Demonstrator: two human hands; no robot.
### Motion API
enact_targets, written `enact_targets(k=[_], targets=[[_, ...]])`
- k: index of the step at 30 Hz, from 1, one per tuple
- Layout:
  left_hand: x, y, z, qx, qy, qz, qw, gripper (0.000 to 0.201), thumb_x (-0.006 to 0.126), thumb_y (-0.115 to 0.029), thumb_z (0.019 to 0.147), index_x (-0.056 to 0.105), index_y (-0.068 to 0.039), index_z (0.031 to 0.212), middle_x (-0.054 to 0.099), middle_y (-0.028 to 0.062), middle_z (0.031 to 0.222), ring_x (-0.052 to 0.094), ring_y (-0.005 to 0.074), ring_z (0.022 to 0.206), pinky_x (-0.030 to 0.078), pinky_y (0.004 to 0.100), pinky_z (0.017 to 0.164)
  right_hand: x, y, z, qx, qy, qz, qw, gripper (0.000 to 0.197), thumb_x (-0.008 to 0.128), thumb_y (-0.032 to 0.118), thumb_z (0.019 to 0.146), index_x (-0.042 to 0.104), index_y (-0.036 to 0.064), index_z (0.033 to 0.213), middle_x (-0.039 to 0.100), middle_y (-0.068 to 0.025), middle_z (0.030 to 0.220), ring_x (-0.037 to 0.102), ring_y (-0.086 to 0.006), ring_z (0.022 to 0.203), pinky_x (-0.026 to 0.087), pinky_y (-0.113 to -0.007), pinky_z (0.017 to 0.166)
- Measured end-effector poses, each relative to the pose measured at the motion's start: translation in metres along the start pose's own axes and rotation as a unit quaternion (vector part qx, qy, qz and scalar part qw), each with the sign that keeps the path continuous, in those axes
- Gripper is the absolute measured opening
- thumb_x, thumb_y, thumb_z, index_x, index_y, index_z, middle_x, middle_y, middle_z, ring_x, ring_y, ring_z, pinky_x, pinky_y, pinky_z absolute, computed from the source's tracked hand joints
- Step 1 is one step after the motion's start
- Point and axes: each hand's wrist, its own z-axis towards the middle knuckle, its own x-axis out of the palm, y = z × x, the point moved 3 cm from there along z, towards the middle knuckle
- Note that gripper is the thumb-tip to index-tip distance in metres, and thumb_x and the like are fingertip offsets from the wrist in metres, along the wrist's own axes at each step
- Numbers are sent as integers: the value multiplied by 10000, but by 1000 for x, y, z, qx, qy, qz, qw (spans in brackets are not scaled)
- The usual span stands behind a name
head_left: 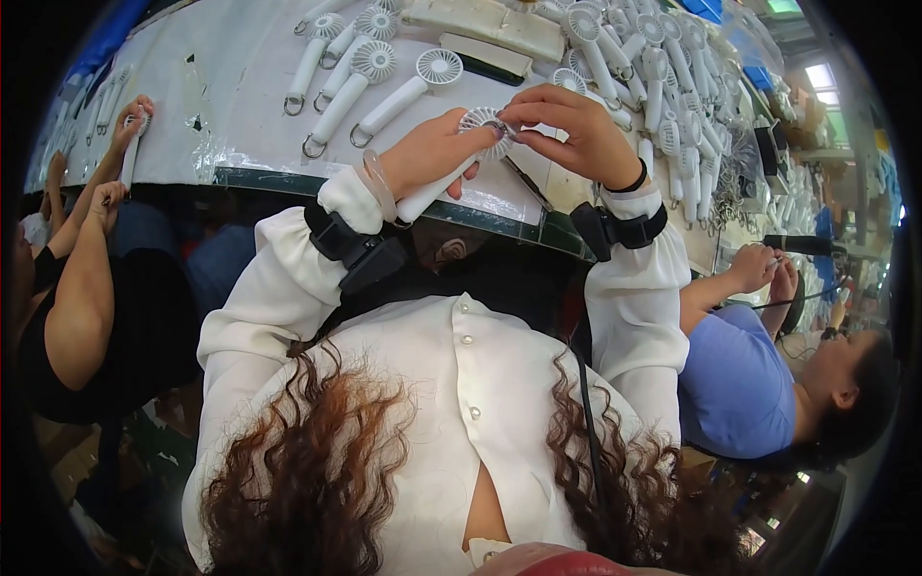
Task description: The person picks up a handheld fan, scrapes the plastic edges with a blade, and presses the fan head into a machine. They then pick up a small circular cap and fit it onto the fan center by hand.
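Note:
Over the near edge of the white table, my left hand (432, 156) is wrapped round a white handheld fan (434, 192). The fan's round slatted head points away from me, and its handle slants down toward my left wrist. My right hand (567, 130) is at the fan's head, thumb and forefinger pinched at its rim. A small dark bit shows at the middle of the head, near my left thumb. Whatever the right fingertips pinch is too small to make out. Beside the hands, a thin dark pen-like tool (527, 182) lies on the table.
Several white fans (403, 104) with metal loops lie beyond my left hand. A larger heap of fans (663, 86) covers the right side. A dark-edged block (485, 60) lies at the back. Co-workers sit at left and at right, one in a blue shirt (740, 384).

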Motion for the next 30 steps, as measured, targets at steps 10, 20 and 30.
enact_targets(k=[10,20,30], targets=[[0,-1,-1,-36,3,-15,999,386,465,-392,949,510,-15,1018,564,54,735,525,119,486,457,237,472,4,2,6,-35,16,-36,999,284,717,50,812,687,83,1092,648,-85,1052,639,-235,892,530,-288,743],[-2,1,-6,-50,91,-78,992,346,346,-355,993,509,-52,1035,573,47,757,526,105,541,457,216,526,2,-2,6,-40,19,15,999,270,746,39,778,713,76,1044,669,-82,1003,642,-222,869,528,-295,728],[1,-7,-13,-56,85,-105,989,330,338,-353,1000,502,-67,1003,572,43,760,520,98,539,434,213,509,6,4,0,-90,-36,-30,995,300,746,3,751,715,79,1039,701,-62,1000,647,-218,864,528,-291,741]])
